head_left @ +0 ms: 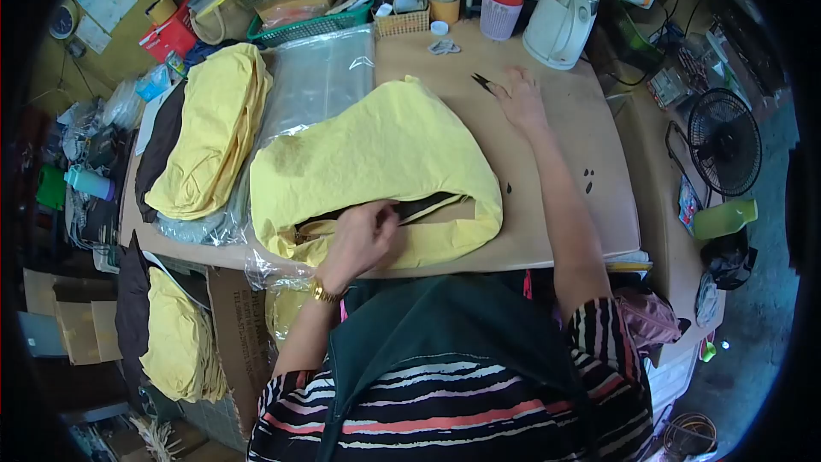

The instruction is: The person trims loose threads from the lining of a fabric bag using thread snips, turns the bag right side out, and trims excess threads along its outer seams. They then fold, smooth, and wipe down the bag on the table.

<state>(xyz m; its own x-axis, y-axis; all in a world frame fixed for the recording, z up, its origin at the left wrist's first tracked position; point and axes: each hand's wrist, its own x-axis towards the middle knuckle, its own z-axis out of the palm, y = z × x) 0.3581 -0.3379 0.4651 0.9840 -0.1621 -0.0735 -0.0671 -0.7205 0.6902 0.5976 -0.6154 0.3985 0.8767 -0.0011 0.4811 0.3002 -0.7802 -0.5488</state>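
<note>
A yellow cloth bag (376,150) lies on the table in front of me, its long opening with dark lining facing me. My left hand (363,239) is at this opening, fingers curled on the bag's edge, the fingertips partly hidden. My right hand (520,101) is stretched out to the far right of the table. Small black thread snips (482,82) stick out from its fingers, blades pointing up and left; the handles are covered by the hand.
Folded yellow bags (209,124) and clear plastic sheets (321,68) lie on the left. A white kettle (560,21) and a purple cup (499,17) stand at the back, beside a green basket (312,30). Small black pieces (588,180) lie on the right. More yellow cloth (175,338) hangs below left.
</note>
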